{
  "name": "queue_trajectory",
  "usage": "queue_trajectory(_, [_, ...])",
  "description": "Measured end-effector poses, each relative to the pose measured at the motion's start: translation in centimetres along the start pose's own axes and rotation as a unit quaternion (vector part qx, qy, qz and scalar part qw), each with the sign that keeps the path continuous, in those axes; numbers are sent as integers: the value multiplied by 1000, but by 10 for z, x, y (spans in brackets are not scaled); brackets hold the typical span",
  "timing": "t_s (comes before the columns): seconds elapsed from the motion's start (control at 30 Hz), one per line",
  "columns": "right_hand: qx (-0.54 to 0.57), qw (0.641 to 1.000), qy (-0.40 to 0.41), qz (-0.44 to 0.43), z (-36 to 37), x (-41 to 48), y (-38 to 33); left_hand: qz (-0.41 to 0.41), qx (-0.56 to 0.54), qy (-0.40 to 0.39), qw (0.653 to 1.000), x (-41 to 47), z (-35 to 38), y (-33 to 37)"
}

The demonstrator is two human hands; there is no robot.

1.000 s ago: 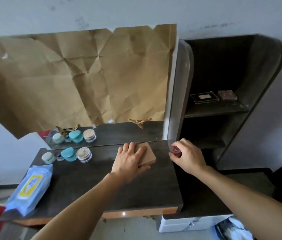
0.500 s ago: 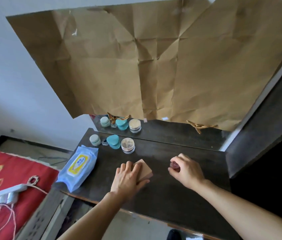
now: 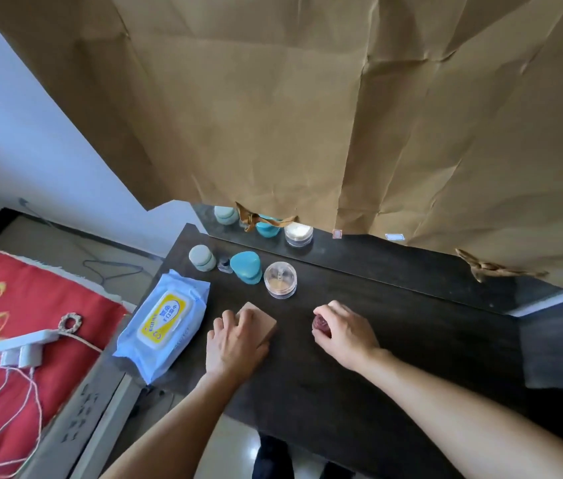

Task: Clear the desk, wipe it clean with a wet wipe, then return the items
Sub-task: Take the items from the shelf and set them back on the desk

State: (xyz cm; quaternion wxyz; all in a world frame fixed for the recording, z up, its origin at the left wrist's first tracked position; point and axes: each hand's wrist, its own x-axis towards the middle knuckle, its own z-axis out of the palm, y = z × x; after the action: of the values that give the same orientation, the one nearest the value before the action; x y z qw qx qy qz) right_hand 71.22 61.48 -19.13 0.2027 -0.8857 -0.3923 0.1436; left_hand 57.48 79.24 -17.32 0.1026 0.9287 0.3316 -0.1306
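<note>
Two hands are on the dark desk [image 3: 359, 385] as they were half a second ago, but our view has tilted further down and left, so the brown paper [image 3: 307, 115] fills the top and more of the red cloth [image 3: 14, 305] shows at the left. The left hand [image 3: 231, 347] lies flat, fingers together, pressing on the tan square case [image 3: 263, 321] near the desk's middle; the right hand [image 3: 345, 331] is curled around a small dark red jar [image 3: 320, 324], pinching it between thumb and fingers, just right of the case. The pack of wet wipes [image 3: 164, 324] is pale blue with a yellow lid flap, closed, lying at the desk's left edge beside the left hand. Behind it stand a pale green jar [image 3: 201, 257], a tiny bottle [image 3: 224, 263], a teal heart-shaped box [image 3: 246, 267] and a clear round jar [image 3: 280, 280] holding something pale and powdery; the others are closed, so we cannot tell their contents. A white plug strip [image 3: 24, 344] rests on the cloth.
</note>
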Motion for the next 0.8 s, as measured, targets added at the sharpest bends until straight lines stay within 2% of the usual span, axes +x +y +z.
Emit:
queue_trajectory(0.1, [10, 1000, -13, 12, 18, 21, -16, -32, -20, 1, 999, 28, 2, -11])
queue_trajectory(0.27, [18, 999, -5, 51, 39, 50, -34, -22, -40, -16, 999, 69, 7, -20])
queue_trajectory(0.8, [43, 991, 9, 124, 67, 62, -52, 104, 9, 6, 994, 100, 4, -43])
